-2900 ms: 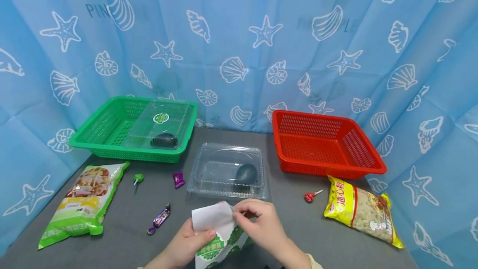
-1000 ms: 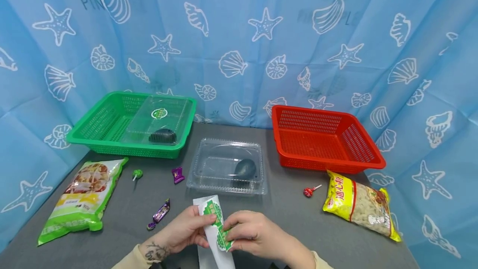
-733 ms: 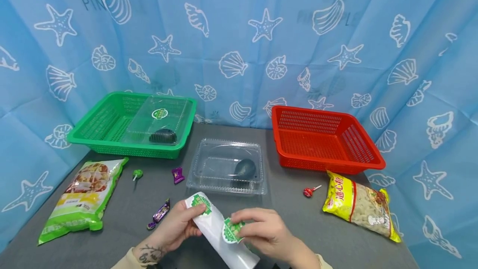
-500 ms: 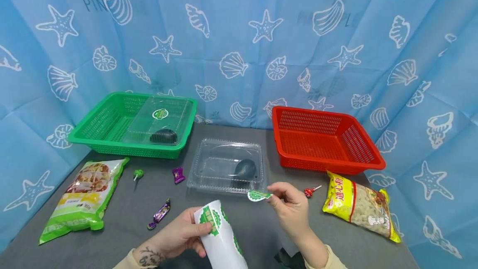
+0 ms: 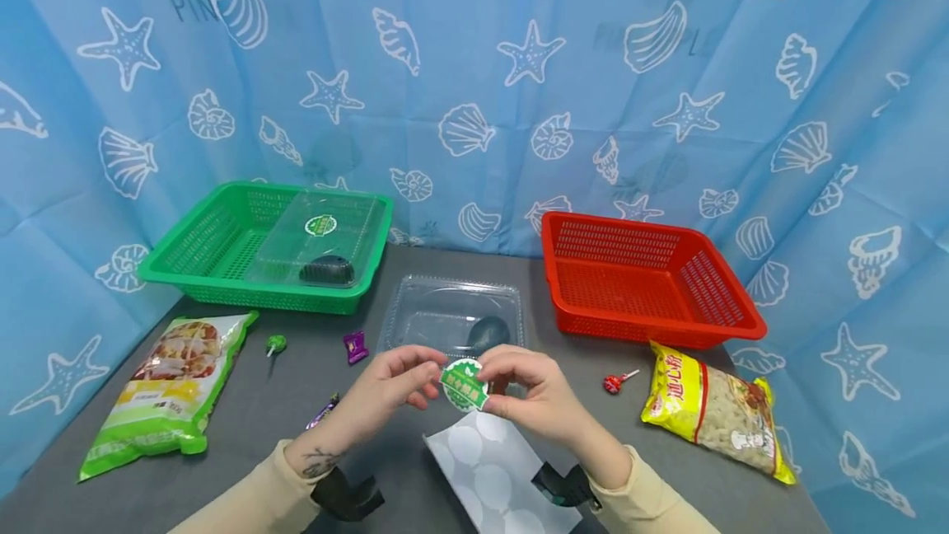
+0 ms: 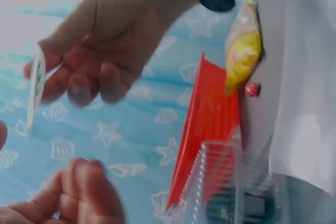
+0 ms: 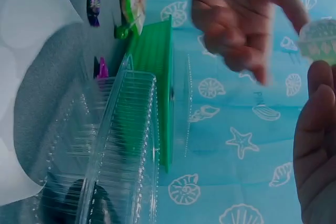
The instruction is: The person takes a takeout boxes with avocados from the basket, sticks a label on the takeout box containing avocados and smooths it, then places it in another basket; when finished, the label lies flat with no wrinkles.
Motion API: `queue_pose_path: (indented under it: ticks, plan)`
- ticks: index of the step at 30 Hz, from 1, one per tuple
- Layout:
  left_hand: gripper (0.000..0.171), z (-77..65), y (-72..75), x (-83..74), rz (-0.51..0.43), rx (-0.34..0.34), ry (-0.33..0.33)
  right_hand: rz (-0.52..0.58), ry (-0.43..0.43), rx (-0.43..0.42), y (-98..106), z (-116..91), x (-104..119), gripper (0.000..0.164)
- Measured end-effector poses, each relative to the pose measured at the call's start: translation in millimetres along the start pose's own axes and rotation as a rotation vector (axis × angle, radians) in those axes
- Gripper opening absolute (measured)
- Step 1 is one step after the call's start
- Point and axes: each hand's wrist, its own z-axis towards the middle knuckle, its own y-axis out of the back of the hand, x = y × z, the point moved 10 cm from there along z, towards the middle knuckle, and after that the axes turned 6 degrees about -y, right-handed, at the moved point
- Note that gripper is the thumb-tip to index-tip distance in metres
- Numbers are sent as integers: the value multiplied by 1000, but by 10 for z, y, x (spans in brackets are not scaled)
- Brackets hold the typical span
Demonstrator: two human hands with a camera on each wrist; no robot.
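Note:
In the head view, a round green-and-white sticker (image 5: 464,385) is held up over the near edge of a clear plastic box (image 5: 437,316). My right hand (image 5: 530,390) pinches it by its right side between thumb and fingers. My left hand (image 5: 396,386) has loosely bent fingers, their tips right at the sticker's left edge; the right wrist view shows one left finger reaching to the sticker (image 7: 319,40). Below both hands lies the sticker sheet (image 5: 493,484), pale with rows of circles showing. A dark oval thing (image 5: 488,334) is visible through the box.
Behind stand a green basket (image 5: 200,241) with another clear, stickered box (image 5: 296,241) in it, and a red basket (image 5: 623,283). Left are a green-white food bag (image 5: 166,394), a green lollipop (image 5: 275,344) and purple candies (image 5: 355,346). Right are a red lollipop (image 5: 613,383) and a yellow pasta bag (image 5: 715,414).
My right hand has peeled a sticker off the folded sheet and brought it back to the middle. My left hand has let the sheet go onto the table and moved up to the sticker.

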Motion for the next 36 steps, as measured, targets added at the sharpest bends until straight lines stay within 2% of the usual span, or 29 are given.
queue_pose_path:
  ticks: [2, 5, 7, 9, 13, 15, 18, 22, 25, 28, 32, 36]
  plan:
    - [31, 90, -3, -65, -39, -7, -26, 4, -27, 41, -31, 64, -57, 32]
    - [24, 190, 104, -112, -21, -93, -61, 64, -137, 51, -2, 145, -177, 38]
    - [21, 244, 202, -133, 22, -158, -80, 96, -262, 16, 58, 188, -293, 42]
    - [19, 302, 295, -166, 61, -217, -105, 97, -426, -59, 150, 217, -450, 40]
    - [18, 444, 436, -244, 99, -296, -155, -6, -744, -147, 298, 247, -801, 33]
    - [18, 535, 481, -248, 104, -314, -152, -66, -829, -144, 344, 289, -945, 31]
    - [20, 691, 517, -186, 153, -303, -96, -149, -884, -138, 416, 374, -1110, 28]
    - [22, 892, 543, -68, 337, -258, 20, -322, -925, -135, 539, 462, -1280, 28]
    - [23, 1014, 553, 27, 487, -215, 104, -457, -960, -77, 567, 500, -1400, 34]
    - [22, 1125, 544, 147, 600, -161, 166, -542, -995, -3, 537, 512, -1512, 39]
    - [19, 1234, 505, 250, 729, -105, 184, -622, -1042, 63, 493, 500, -1657, 35]
    - [16, 1290, 471, 283, 819, -83, 177, -702, -1079, 97, 471, 475, -1785, 31]
